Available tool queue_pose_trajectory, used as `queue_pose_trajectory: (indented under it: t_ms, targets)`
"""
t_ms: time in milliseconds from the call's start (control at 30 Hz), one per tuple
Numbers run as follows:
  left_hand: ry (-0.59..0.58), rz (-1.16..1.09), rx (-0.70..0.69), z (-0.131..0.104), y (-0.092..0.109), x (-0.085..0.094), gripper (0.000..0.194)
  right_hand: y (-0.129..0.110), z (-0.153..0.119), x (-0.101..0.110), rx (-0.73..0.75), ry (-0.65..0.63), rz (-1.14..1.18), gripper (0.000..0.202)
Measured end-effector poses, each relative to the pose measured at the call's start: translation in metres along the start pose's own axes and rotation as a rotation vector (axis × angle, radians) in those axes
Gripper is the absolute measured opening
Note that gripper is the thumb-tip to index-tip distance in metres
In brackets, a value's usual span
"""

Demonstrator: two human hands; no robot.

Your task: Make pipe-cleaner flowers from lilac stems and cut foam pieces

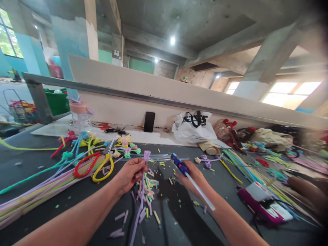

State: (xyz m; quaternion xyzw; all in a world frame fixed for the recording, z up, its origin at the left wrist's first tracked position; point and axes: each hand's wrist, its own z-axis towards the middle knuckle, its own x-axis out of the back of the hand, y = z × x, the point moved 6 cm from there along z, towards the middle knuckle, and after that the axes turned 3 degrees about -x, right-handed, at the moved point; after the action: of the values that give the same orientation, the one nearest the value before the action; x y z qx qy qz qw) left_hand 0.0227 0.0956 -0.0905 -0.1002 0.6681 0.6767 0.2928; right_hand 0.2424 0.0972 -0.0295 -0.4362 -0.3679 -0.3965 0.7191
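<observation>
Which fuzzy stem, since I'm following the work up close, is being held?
The lavender stem with the bunched tip, pinched in the left hand. The bundled stems at the left lie flat, and neither hand touches them.

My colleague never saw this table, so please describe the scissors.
On the dark table, look just left of the left hand. The scissors lie over pale fuzzy stems but stand apart by two big handle loops, one red, one yellow.
</observation>
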Motion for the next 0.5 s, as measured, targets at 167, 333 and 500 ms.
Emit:
queue_pose_trajectory:
  t_ms: [167,333,500]
  targets:
    - [-0.01,0.01,0.007,-0.002,0.0,-0.003,0.024,0.034,-0.015,-0.002,0.033,-0.134,-0.163,0.015]
    - [-0.007,0.028,0.014,-0.002,0.003,0.001,0.024,0.046,-0.02,-0.007,-0.006,-0.176,-0.211,0.019]
    - [-0.011,0.029,0.013,-0.001,0.003,0.006,0.023,0.056,-0.016,-0.003,-0.047,-0.213,-0.191,0.033]
